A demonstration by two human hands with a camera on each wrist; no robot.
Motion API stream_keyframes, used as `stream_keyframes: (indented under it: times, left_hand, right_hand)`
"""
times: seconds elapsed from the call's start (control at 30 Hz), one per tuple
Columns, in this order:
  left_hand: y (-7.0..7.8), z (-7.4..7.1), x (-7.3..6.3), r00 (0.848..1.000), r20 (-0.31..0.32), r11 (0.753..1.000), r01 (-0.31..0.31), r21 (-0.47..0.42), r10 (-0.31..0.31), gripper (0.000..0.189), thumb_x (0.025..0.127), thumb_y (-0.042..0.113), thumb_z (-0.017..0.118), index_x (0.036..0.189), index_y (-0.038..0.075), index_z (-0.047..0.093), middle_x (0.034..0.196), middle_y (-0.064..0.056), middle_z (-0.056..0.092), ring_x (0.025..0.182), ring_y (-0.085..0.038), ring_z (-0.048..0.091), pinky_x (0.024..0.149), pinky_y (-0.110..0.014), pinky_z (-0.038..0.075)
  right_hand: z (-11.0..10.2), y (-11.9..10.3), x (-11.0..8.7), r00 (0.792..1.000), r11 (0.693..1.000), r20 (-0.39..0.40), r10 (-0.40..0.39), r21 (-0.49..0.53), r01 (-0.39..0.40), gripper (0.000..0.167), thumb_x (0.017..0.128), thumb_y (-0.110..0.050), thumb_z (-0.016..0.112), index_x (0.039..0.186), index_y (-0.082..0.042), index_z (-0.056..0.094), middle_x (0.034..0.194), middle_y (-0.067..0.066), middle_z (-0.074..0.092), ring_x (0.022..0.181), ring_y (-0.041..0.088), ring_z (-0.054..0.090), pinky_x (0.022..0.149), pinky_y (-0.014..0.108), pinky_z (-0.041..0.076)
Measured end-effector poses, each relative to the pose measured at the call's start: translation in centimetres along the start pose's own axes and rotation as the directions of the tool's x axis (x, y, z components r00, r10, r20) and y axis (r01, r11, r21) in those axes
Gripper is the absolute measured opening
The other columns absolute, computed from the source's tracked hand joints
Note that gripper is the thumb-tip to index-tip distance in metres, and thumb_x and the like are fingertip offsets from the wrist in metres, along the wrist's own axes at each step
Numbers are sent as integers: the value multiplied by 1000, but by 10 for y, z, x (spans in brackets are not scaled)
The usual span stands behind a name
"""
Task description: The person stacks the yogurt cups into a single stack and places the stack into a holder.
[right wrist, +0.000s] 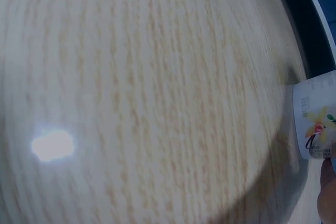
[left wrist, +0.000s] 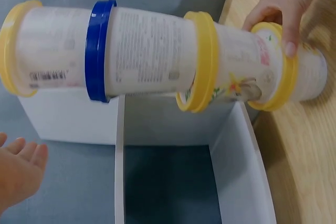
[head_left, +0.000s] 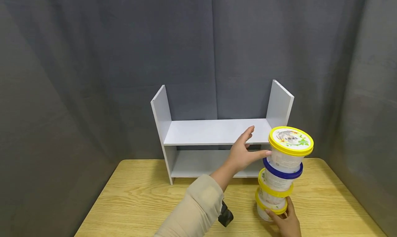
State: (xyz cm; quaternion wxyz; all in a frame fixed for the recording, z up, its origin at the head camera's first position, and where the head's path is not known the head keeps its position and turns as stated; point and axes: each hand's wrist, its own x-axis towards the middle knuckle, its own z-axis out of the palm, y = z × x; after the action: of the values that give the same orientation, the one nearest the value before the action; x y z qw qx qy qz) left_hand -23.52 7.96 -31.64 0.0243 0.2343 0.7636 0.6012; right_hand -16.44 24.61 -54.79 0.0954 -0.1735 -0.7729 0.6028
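A tower of tubs (head_left: 283, 168) stands on the wooden table (head_left: 139, 199), leaning slightly. The top tub (head_left: 290, 145) has a yellow lid; below it come a blue-lidded tub (head_left: 280, 176) and two yellow-lidded ones. My right hand (head_left: 283, 218) grips the bottom tub (head_left: 270, 209), fingers curled round it. My left hand (head_left: 248, 151) is spread open beside the top tub, thumb tip at its wall. In the left wrist view the stack (left wrist: 157, 56) runs sideways, with the right hand (left wrist: 286, 3) on its lowest tub and the left hand (left wrist: 18, 169) apart from it.
A white two-level shelf (head_left: 217, 132) stands behind the tubs at the back of the table, both levels bare. Grey curtain (head_left: 93, 58) closes in all sides. A black wrist camera (head_left: 225, 216) sits under my left sleeve. The right wrist view shows blurred tabletop (right wrist: 147, 103) and a tub's edge (right wrist: 317, 119).
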Motion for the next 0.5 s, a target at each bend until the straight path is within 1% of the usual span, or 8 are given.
stream_keyframes:
  times: [0.03, 0.17, 0.23, 0.27, 0.37, 0.4, 0.43, 0.5]
  left_hand:
    - [-1, -3, -1, 1000, -9, 1000, 2, 0, -2, 79, 67, 32, 73, 133, 32, 30, 133, 12, 31, 117, -18, 35, 88, -33, 37]
    - [-9, -17, -6, 999, -37, 1000, 2, -12, -3, 78, 68, 32, 73, 133, 30, 30, 133, 13, 31, 118, -20, 34, 90, -35, 36]
    - [-13, -24, -8, 999, -47, 1000, -2, -17, 1, 78, 68, 32, 72, 133, 30, 30, 133, 13, 31, 118, -23, 34, 89, -36, 36]
    - [-15, -27, -9, 999, -53, 1000, -5, -17, 4, 78, 68, 33, 72, 133, 31, 30, 134, 12, 30, 118, -24, 34, 88, -35, 37]
    - [-20, -39, -13, 997, -72, 1000, -20, -19, 18, 77, 69, 35, 71, 133, 35, 29, 134, 11, 29, 118, -26, 34, 87, -36, 37]
    - [-22, -43, -15, 997, -80, 1000, -24, -18, 23, 77, 69, 36, 71, 132, 36, 28, 135, 11, 29, 118, -26, 33, 87, -35, 38]
    - [-24, -48, -16, 996, -89, 999, -29, -17, 28, 76, 69, 36, 71, 132, 37, 28, 135, 11, 29, 118, -26, 33, 87, -35, 37]
    - [-29, -57, -19, 994, -110, 999, -31, -12, 29, 76, 69, 37, 71, 132, 36, 28, 135, 10, 29, 118, -26, 33, 88, -36, 37]
  right_hand:
    - [-1, 0, 0, 1000, 1000, 18, 16, 7, -16, 103, 67, -41, 71, 139, -27, -1, 129, 21, 30, 113, 35, 34, 91, 39, 34]
    - [-1, 2, 2, 999, 999, 16, 36, -2, -36, 101, 63, -46, 71, 138, -34, 4, 128, 16, 32, 113, 32, 36, 87, 30, 39]
    - [-2, 2, 1, 999, 999, 32, 26, 24, -27, 100, 65, -44, 71, 138, -34, 4, 128, 17, 30, 113, 33, 35, 89, 33, 38]
    - [-1, 1, 1, 1000, 1000, 20, 14, 21, -14, 98, 66, -43, 71, 138, -32, 6, 127, 18, 31, 111, 33, 36, 87, 33, 39]
    - [-1, -1, 0, 999, 999, 33, 8, 41, -9, 97, 68, -38, 71, 139, -28, 5, 127, 18, 29, 112, 32, 35, 91, 38, 35]
    - [-1, -1, 1, 999, 999, 35, 7, 40, -8, 97, 68, -38, 71, 139, -27, 6, 127, 19, 29, 112, 33, 35, 91, 38, 35]
    - [-2, -1, 1, 999, 999, 35, 19, 36, -21, 97, 67, -38, 71, 139, -28, 6, 128, 17, 30, 112, 31, 35, 89, 33, 37]
    - [-3, -1, 3, 998, 998, 51, 34, 42, -36, 100, 64, -44, 72, 138, -32, 5, 129, 16, 29, 113, 30, 34, 88, 29, 37]
